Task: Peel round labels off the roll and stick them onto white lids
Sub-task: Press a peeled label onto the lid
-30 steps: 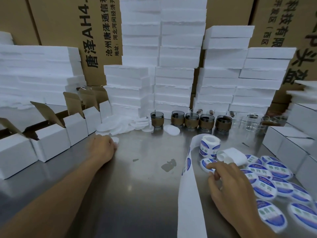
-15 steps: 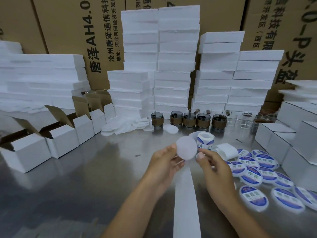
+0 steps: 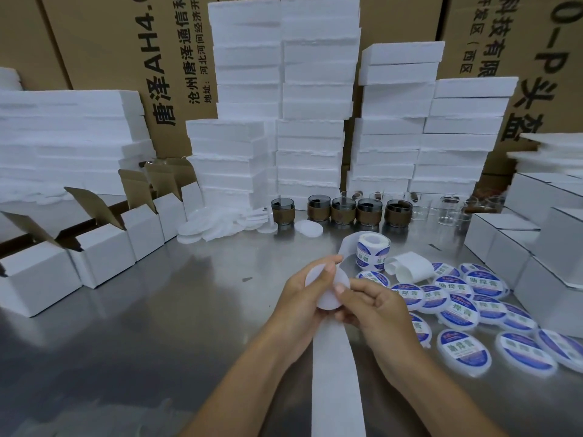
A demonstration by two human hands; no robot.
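Observation:
Both hands meet over the steel table [image 3: 157, 310] on one round white lid [image 3: 328, 299]. My left hand [image 3: 303, 298] grips the lid from the left, thumb across its face. My right hand [image 3: 375, 305] pinches the lid's right side with thumb and fingers. No label shows on the lid's visible face. The label roll [image 3: 373, 252] stands upright just beyond my hands, its blue and white labels facing out. A white backing strip [image 3: 334, 380] runs from the roll toward me under my hands. Several labelled lids [image 3: 463, 351] lie flat to the right.
A pile of plain white lids [image 3: 220, 227] lies at the back left. Open white cartons [image 3: 104, 250] line the left side and closed ones [image 3: 517, 244] the right. Dark jars [image 3: 340, 211] and clear glass jars [image 3: 448, 209] stand before tall foam stacks [image 3: 315, 121].
My left hand fetched a plain lid from the back-left pile and brought it to the middle. My right hand left the roll and now pinches the lid, which has come lower and closer.

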